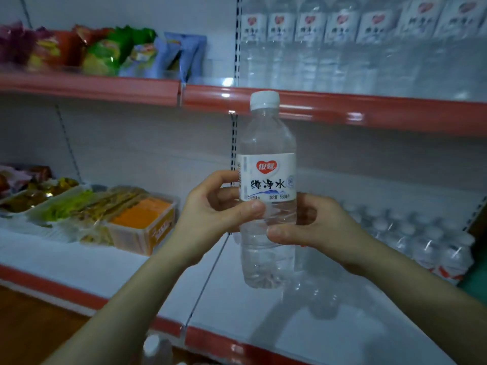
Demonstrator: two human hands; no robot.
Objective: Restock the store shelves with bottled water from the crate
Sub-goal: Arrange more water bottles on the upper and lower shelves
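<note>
Water bottle (267, 191) upright, in the air before the lower shelf (263, 325). Left hand (210, 217) and right hand (316, 227) both pinch its midsection. Full, probably hefty; thin wall likely slick, so hold below the label.

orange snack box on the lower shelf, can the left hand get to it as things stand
Probably, once freed: the left hand grips the bottle together with the right hand, so it must let go first. The orange box sits just to its left on the shelf, with nothing visible between.
</note>
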